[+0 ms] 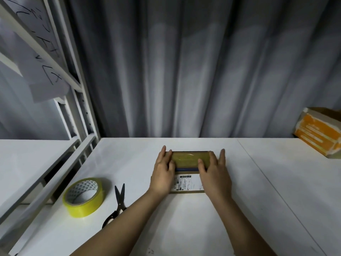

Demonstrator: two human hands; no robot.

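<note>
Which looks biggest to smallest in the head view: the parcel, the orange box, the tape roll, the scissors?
1-2. The parcel and the orange box: alike; the orange box is farther and cut by the frame edge, so unranked.
3. The tape roll, nearer the camera.
4. The scissors, partly hidden.

The wide-angle head view looks forward and down, close over the box (188, 161), toward the curtain (193, 71).

Yellow tape roll (86, 207) beside black scissors (120, 196)
</note>
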